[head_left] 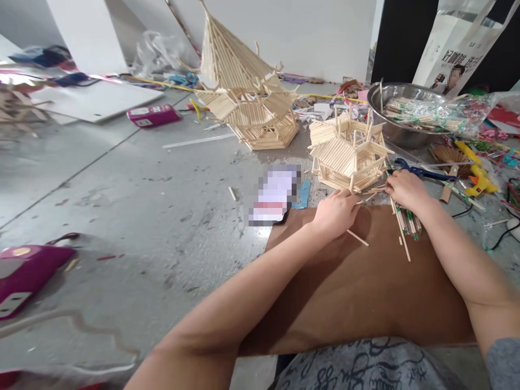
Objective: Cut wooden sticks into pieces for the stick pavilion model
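Note:
A small model building of wooden sticks (348,154) stands on the floor at the far edge of a brown cardboard sheet (357,287). My left hand (335,212) is closed at the model's base, its fingers pinched on thin sticks that poke out toward the right. My right hand (406,189) is closed too, gripping the other end of those loose sticks (371,190) just right of the model. More sticks, some with green wrappers (408,222), lie under and beside my right hand. One loose stick (357,237) rests on the cardboard.
A taller stick pagoda (247,92) stands behind on the grey floor. A metal bowl (400,135) with bagged sticks sits at the right, with blue scissors (422,172) and a yellow glue gun (479,181) nearby. Pink boxes (152,115) (24,273) lie at the left.

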Demonstrator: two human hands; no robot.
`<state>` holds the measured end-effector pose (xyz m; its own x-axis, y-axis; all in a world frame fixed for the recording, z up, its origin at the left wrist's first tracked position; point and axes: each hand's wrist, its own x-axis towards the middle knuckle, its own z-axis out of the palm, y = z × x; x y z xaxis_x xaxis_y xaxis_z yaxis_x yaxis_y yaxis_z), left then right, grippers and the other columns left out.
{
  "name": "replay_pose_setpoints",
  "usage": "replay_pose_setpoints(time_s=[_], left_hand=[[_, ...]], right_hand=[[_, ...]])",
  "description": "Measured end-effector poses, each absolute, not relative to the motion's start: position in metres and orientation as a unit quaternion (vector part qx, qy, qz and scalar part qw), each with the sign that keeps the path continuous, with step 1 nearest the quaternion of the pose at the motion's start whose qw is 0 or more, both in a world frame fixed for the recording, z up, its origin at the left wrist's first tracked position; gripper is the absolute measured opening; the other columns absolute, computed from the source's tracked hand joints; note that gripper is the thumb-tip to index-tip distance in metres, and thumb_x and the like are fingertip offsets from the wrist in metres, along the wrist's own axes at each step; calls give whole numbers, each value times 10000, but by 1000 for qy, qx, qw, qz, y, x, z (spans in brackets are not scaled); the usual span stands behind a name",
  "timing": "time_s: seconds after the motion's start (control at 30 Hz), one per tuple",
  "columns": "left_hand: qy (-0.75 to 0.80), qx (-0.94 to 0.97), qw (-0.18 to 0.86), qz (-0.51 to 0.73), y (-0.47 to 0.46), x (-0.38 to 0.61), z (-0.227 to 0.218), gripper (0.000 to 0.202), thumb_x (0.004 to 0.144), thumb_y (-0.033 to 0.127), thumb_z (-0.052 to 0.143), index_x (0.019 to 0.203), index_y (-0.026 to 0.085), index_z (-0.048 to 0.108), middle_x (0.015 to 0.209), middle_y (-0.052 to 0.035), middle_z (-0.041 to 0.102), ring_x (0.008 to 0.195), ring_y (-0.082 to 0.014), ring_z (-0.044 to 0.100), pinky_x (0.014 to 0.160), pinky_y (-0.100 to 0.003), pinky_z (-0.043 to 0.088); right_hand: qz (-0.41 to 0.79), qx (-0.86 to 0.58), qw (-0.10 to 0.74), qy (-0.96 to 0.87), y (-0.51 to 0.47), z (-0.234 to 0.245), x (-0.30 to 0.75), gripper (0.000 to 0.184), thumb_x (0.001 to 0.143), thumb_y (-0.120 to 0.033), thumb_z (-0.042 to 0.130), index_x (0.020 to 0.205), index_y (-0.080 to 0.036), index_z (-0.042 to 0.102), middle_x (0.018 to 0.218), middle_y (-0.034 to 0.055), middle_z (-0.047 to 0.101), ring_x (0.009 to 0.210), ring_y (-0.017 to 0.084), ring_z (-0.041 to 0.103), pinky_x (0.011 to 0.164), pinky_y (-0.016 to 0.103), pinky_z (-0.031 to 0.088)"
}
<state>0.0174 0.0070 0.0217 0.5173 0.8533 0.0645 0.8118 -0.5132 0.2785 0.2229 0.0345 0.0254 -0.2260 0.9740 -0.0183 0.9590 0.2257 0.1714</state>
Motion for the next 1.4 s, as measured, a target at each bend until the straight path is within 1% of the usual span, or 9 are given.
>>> replay_pose_setpoints(time_s=[0.2,0.3,0.43,0.7,0.8,0.87,1.03,1.2,1.4], left_hand=[[476,839,189,182,7,6,42,240,813,257,434,878,206,659,917,-45,666,816,-174,604,702,-278,450],[465,810,257,251,4,2,51,202,789,232,471,825,175,661,835,-42,680,740,-143,597,680,-256,434],[461,733,383,323,0,1,57,206,768,296,520,815,143,649,711,-26,652,591,-91,529,580,-218,404],[418,614,505,439,3,-5,57,202,744,322,555,666,137,570,583,24,550,467,-36,406,462,-178,322],[440,585,499,464,13,-9,54,208,730,315,575,627,137,541,531,39,517,418,-25,364,419,-176,281],[457,561,506,470,23,-12,51,210,732,295,574,604,137,520,476,55,464,374,-16,318,384,-173,234],[446,503,593,443,46,-19,44,168,727,234,575,615,125,514,473,57,438,326,-2,286,329,-165,163],[427,461,650,427,53,-22,42,192,708,263,607,619,126,505,454,63,411,310,-1,285,311,-156,145],[394,466,665,431,55,-25,41,232,697,294,623,613,135,477,464,60,424,308,-2,298,321,-152,153]], right_hand=[[-4,641,39,766,22,38,228,192,787,-238,436,772,-184,620,842,74,639,775,192,573,588,276,365],[-113,632,-90,762,3,62,225,147,767,-308,493,768,-201,592,672,19,625,624,145,562,551,259,373],[-393,533,-301,686,-8,82,194,158,748,-340,542,729,-185,521,645,-5,624,457,80,507,456,221,386],[-559,446,-414,564,17,68,143,232,688,-364,623,703,-168,501,515,-47,560,339,49,431,350,187,308],[-486,471,-414,609,22,68,144,253,730,-414,579,747,-165,537,505,-48,533,345,49,393,366,203,306],[-345,504,-432,664,24,70,149,267,775,-423,523,814,-163,573,548,-27,550,412,72,440,433,229,355],[46,463,-349,814,30,74,158,288,848,-319,403,949,-172,630,994,66,644,928,181,538,825,336,392],[127,433,-173,876,35,66,150,390,886,-362,325,1178,-233,550,1244,22,549,1171,235,390,1003,470,185],[162,429,-137,878,36,60,144,458,890,-419,297,1260,-216,475,1291,45,504,1236,267,322,1028,559,54]])
